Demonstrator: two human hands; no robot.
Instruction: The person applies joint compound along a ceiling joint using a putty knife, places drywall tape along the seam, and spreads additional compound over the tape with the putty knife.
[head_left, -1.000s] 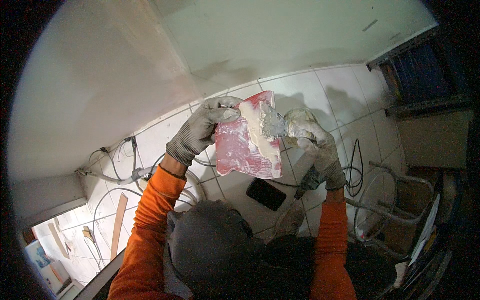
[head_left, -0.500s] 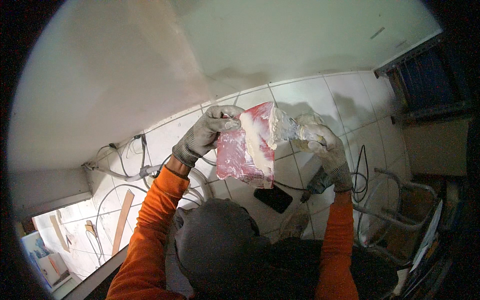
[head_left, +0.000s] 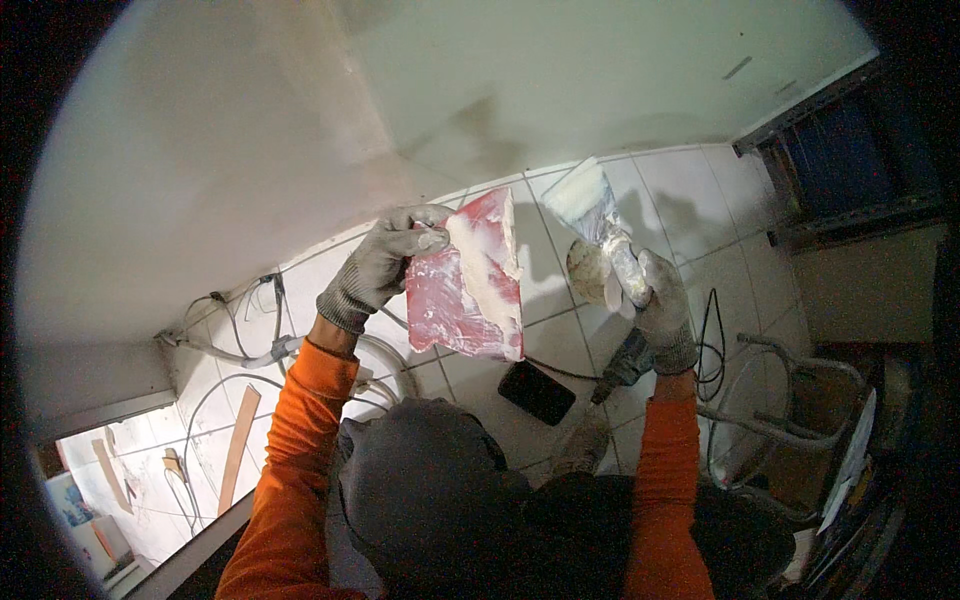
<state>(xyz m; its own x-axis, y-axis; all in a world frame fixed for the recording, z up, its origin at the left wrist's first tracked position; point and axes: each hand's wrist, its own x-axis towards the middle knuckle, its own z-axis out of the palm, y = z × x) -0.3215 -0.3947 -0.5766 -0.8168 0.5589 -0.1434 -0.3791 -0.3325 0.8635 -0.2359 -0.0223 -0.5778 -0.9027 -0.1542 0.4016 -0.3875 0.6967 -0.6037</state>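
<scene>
My left hand (head_left: pixel 385 262), in a grey knit glove, pinches the upper left part of a flat red board (head_left: pixel 437 308). A thick band of cream-coloured putty (head_left: pixel 478 270) runs down the board, and pale smears cover the rest. To its right, my right hand (head_left: pixel 665 312), gloved too, grips the handle of a putty knife (head_left: pixel 592 208). The knife's wide blade points up and left, coated with pale putty and apart from the board. Beside that handle shows a round, putty-stained thing (head_left: pixel 587 270) whose kind I cannot make out.
Ahead rises a pale wall (head_left: pixel 560 80) above a tiled floor. On the floor lie a black phone-like slab (head_left: pixel 537 392), a power tool (head_left: pixel 628 362) with a cord, and cables with a hose (head_left: pixel 380 355) at left. A metal tube frame (head_left: pixel 800 420) stands at right.
My right hand has drawn the putty knife off the board's right edge and turned its blade upward. The board and my left hand have shifted slightly left.
</scene>
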